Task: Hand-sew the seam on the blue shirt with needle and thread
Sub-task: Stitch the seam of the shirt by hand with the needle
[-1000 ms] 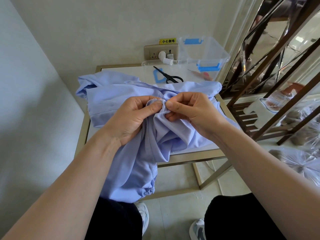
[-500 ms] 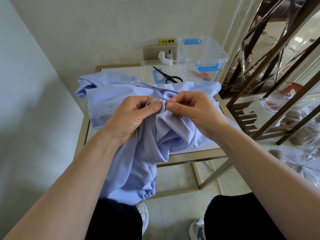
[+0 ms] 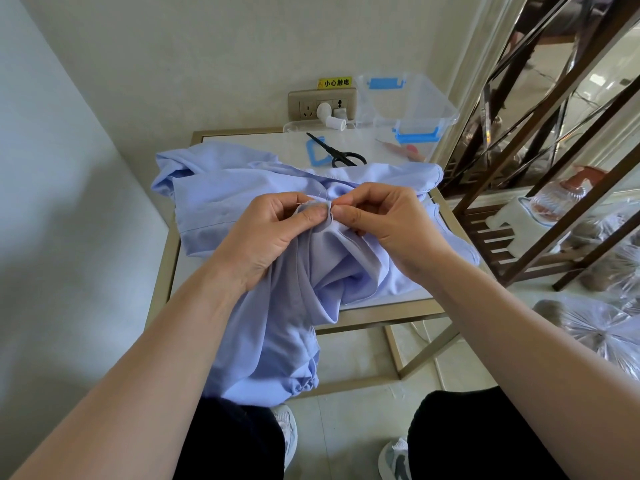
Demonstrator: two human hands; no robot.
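Left hand pinches a bunched fold of the blue shirt, its seam edge touching the right hand, which pinches something too small to identify.

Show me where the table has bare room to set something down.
Best: the bare back-left strip of the table, between the blue shirt and the far rim. A thin strip shows along the near right edge. Back right is crowded: scissors, clear box. The shirt covers the middle.
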